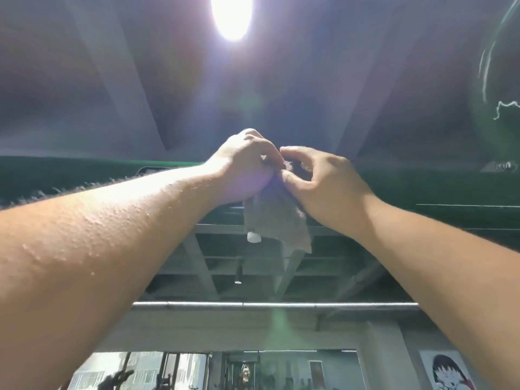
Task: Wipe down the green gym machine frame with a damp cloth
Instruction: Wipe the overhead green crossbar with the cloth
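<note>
Two bare forearms are raised toward the ceiling, and the two hands are brought together in the middle of the view, just in front of the green machine frame (pixel 84 171). The frame is seen as one dark green beam that runs level across the picture, behind both wrists.

One cloth (pixel 277 220), grey-brown and crumpled, is held between the hands at the beam. Its upper part is gathered where the hands meet, and its lower part hangs loose below them, ending in a pointed corner. Whether the cloth is pressed against the beam cannot be told, since the contact is hidden by the hands.

The left hand (pixel 244 164) is seen from the back, with the wrist bent and the fingers (pixel 253 137) curled down tightly over the top of the cloth, so that it is gripped in a fist. The right hand (pixel 323 181) is set just beside it, touching it at the cloth. The cloth's upper edge is pinched between the right thumb and forefinger, while the remaining fingers are arched loosely above.

One bright oval ceiling lamp (pixel 231 15) is seen overhead, and much glare is thrown over the left wrist. One grey pipe (pixel 281 305) is run level below the hands, under a grid of ceiling beams. One poster (pixel 447 370) with a drawn figure is fixed at the lower right, and windows (pixel 140 370) are seen at the lower left.
</note>
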A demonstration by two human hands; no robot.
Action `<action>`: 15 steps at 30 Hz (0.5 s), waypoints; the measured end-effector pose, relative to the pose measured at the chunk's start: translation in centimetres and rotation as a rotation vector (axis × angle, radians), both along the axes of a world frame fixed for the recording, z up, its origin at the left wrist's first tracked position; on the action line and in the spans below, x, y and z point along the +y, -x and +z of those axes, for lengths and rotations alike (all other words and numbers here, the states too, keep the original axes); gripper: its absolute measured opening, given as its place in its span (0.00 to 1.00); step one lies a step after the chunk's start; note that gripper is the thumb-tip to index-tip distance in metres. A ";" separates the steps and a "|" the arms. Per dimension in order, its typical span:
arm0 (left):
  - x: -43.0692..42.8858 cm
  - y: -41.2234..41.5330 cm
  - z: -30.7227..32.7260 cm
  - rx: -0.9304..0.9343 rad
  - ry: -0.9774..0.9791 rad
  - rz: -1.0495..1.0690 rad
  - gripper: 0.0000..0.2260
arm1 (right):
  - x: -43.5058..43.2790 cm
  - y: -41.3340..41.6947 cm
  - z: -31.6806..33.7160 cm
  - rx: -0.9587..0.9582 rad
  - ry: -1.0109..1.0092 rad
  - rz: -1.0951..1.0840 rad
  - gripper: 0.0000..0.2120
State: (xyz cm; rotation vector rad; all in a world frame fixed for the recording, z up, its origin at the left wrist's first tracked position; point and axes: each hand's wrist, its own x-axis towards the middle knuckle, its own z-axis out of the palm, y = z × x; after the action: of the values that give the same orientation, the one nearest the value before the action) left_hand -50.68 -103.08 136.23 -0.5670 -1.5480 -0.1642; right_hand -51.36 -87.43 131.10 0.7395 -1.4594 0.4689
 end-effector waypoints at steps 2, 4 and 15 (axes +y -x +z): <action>-3.4 -0.6 -0.2 0.128 -0.036 0.031 0.08 | -1.6 0.5 -0.2 0.069 0.007 -0.209 0.18; -7.2 -1.9 -0.5 0.126 -0.111 0.045 0.09 | -3.3 0.6 0.1 0.093 0.043 -0.285 0.18; -20.6 -1.8 -2.4 -0.021 -0.176 0.351 0.22 | -16.2 -0.2 0.8 0.128 -0.127 -0.304 0.17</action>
State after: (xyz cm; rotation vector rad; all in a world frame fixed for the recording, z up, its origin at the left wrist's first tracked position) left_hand -48.85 -123.72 133.85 -0.1507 -1.6088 -0.0376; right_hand -51.13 -103.63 131.88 0.6219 -1.4593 0.0952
